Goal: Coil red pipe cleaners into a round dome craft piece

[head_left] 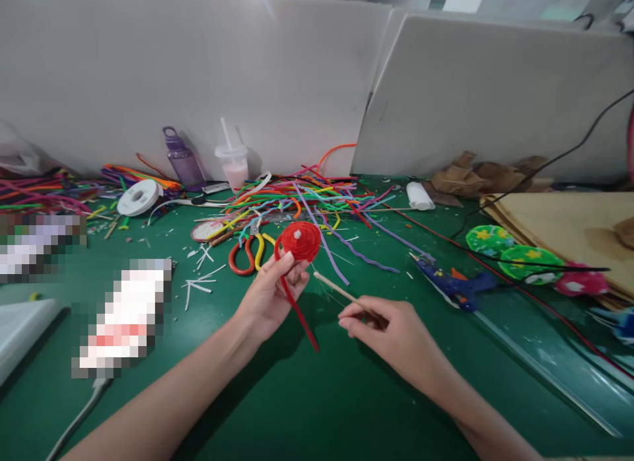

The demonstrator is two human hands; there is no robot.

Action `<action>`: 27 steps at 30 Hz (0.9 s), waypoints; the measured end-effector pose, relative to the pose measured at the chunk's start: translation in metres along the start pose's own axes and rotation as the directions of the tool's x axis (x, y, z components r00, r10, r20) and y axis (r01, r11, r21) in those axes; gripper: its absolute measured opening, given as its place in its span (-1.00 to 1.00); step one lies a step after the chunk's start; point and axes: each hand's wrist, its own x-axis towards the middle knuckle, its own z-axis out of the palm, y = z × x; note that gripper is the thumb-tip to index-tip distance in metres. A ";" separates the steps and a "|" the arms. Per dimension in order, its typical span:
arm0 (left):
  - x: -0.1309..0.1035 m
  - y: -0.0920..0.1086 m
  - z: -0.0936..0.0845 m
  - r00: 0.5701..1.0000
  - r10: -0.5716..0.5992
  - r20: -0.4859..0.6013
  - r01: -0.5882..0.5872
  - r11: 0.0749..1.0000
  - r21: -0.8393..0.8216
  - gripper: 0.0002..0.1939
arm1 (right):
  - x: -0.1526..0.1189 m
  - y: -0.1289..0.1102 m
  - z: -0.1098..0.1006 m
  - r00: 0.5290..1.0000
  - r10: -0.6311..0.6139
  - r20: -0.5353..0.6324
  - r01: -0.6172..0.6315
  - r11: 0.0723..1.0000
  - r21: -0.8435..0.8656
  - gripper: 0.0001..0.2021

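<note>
My left hand (277, 289) grips a red coiled pipe-cleaner disc (308, 240) with a small whitish spot near its middle. A loose red tail (301, 316) hangs from the disc below my fingers. Between the fingertips of my right hand (381, 322) is a thin wooden stick (341, 289), its pale tip pointing at the disc but apart from it. Fine glue-like threads trail near that tip. Scissors (242, 256) with red and yellow handles lie just behind my left hand. To the right rests a blue glue gun (456, 283) with a long clear glue stick in its back.
Many coloured pipe cleaners (297, 197) spread across the back of the green table (317, 408). Behind them stand a purple bottle (183, 158) and a lidded cup (232, 165). A white spool (139, 197) sits left. Decorated green discs (529, 261) and cables lie right.
</note>
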 end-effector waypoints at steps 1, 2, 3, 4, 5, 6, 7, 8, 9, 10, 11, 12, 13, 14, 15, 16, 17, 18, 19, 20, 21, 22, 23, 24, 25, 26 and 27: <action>0.000 0.000 0.000 1.000 0.002 -0.005 -0.002 1.000 -0.008 -0.85 | -0.001 0.001 0.002 1.000 -0.001 -0.003 0.001 1.000 -0.019 -0.91; 0.000 -0.001 0.000 1.000 0.005 -0.013 -0.005 1.000 -0.018 -0.85 | -0.003 0.002 0.005 1.000 -0.013 -0.013 0.013 0.998 -0.055 -0.92; 0.000 -0.001 0.000 1.000 0.009 -0.020 -0.009 1.000 -0.029 -0.86 | -0.005 0.003 0.009 0.999 -0.038 -0.020 0.036 0.994 -0.103 -0.91; 0.000 -0.001 0.001 1.000 0.009 -0.026 -0.010 0.999 -0.043 -0.87 | -0.007 0.003 0.013 0.997 -0.074 -0.023 0.070 0.986 -0.152 -0.89; -0.001 -0.001 0.002 0.999 0.008 -0.034 -0.010 0.998 -0.058 -0.88 | -0.009 0.002 0.018 0.993 -0.115 -0.012 0.110 0.974 -0.198 -0.87; -0.001 -0.001 0.003 0.999 0.007 -0.042 -0.011 0.997 -0.073 -0.88 | -0.010 0.001 0.023 0.988 -0.152 0.010 0.150 0.959 -0.239 -0.84; -0.002 -0.001 0.004 0.999 0.006 -0.049 -0.010 0.996 -0.086 -0.89 | -0.010 -0.001 0.029 0.983 -0.181 0.038 0.184 0.942 -0.280 -0.82; -0.002 -0.001 0.004 0.999 0.001 -0.051 -0.006 0.996 -0.094 -0.89 | -0.010 -0.003 0.035 0.978 -0.197 0.074 0.211 0.921 -0.329 -0.80; -0.003 -0.001 0.005 0.999 -0.004 -0.052 -0.002 0.995 -0.099 -0.89 | -0.009 -0.005 0.040 0.974 -0.202 0.098 0.224 0.898 -0.379 -0.81; -0.003 -0.001 0.004 0.999 -0.006 -0.051 0.001 0.995 -0.103 -0.90 | -0.007 -0.006 0.045 0.973 -0.195 0.120 0.228 0.878 -0.421 -0.82; -0.003 -0.001 0.004 0.999 -0.007 -0.049 0.001 0.994 -0.107 -0.90 | -0.005 -0.008 0.049 0.975 -0.179 0.132 0.220 0.867 -0.448 -0.84; -0.002 -0.001 0.003 0.999 -0.007 -0.049 0.001 0.994 -0.108 -0.91 | -0.003 -0.009 0.052 0.977 -0.161 0.136 0.206 0.867 -0.454 -0.87; -0.002 0.000 0.002 0.999 -0.007 -0.052 0.002 0.994 -0.107 -0.92 | -0.001 -0.009 0.054 0.980 -0.144 0.139 0.192 0.875 -0.444 -0.88; -0.002 0.000 0.001 0.998 -0.009 -0.055 0.004 0.995 -0.102 -0.93 | 0.000 -0.008 0.055 0.981 -0.132 0.139 0.179 0.889 -0.422 -0.87; -0.001 0.001 0.000 0.998 -0.010 -0.058 0.005 0.995 -0.098 -0.93 | 0.001 -0.008 0.055 0.982 -0.125 0.140 0.171 0.903 -0.395 -0.86; -0.001 0.001 0.000 0.998 -0.013 -0.062 0.007 0.995 -0.095 -0.94 | 0.001 -0.007 0.054 0.983 -0.122 0.141 0.166 0.915 -0.367 -0.86; -0.001 0.002 -0.001 0.998 -0.014 -0.068 0.008 0.995 -0.096 -0.94 | 0.000 -0.006 0.053 0.983 -0.121 0.140 0.163 0.925 -0.343 -0.86; 0.000 0.003 -0.001 0.997 -0.013 -0.073 0.005 0.995 -0.101 -0.94 | -0.002 -0.006 0.051 0.983 -0.122 0.136 0.161 0.933 -0.322 -0.85; 0.000 0.003 -0.001 0.997 -0.011 -0.076 0.003 0.994 -0.108 -0.93 | -0.004 -0.006 0.050 0.984 -0.123 0.131 0.158 0.940 -0.304 -0.84; 0.001 0.003 -0.001 0.997 -0.009 -0.078 0.000 0.994 -0.113 -0.93 | -0.006 -0.007 0.048 0.984 -0.123 0.126 0.155 0.946 -0.284 -0.84; 0.001 0.003 -0.001 0.997 -0.006 -0.081 -0.003 0.993 -0.116 -0.93 | -0.009 -0.008 0.047 0.985 -0.125 0.122 0.153 0.953 -0.261 -0.83; 0.002 0.003 -0.001 0.997 -0.004 -0.083 -0.006 0.993 -0.116 -0.93 | -0.011 -0.010 0.046 0.984 -0.128 0.121 0.154 0.960 -0.235 -0.82; 0.002 0.003 -0.001 0.996 0.001 -0.086 -0.011 0.993 -0.115 -0.93 | -0.013 -0.012 0.044 0.984 -0.132 0.122 0.156 0.966 -0.208 -0.81; 0.002 0.003 -0.001 0.996 0.005 -0.088 -0.015 0.994 -0.112 -0.93 | -0.015 -0.014 0.043 0.983 -0.136 0.127 0.158 0.970 -0.183 -0.81; 0.002 0.003 -0.001 0.996 0.011 -0.091 -0.021 0.994 -0.109 -0.93 | -0.016 -0.016 0.043 0.981 -0.140 0.133 0.161 0.974 -0.161 -0.81; 0.002 0.002 -0.001 0.996 0.017 -0.092 -0.027 0.994 -0.106 -0.93 | -0.017 -0.018 0.042 0.980 -0.145 0.136 0.165 0.976 -0.145 -0.81; 0.003 0.002 -0.001 0.996 0.021 -0.090 -0.030 0.994 -0.101 -0.93 | -0.018 -0.019 0.042 0.979 -0.149 0.138 0.168 0.976 -0.136 -0.81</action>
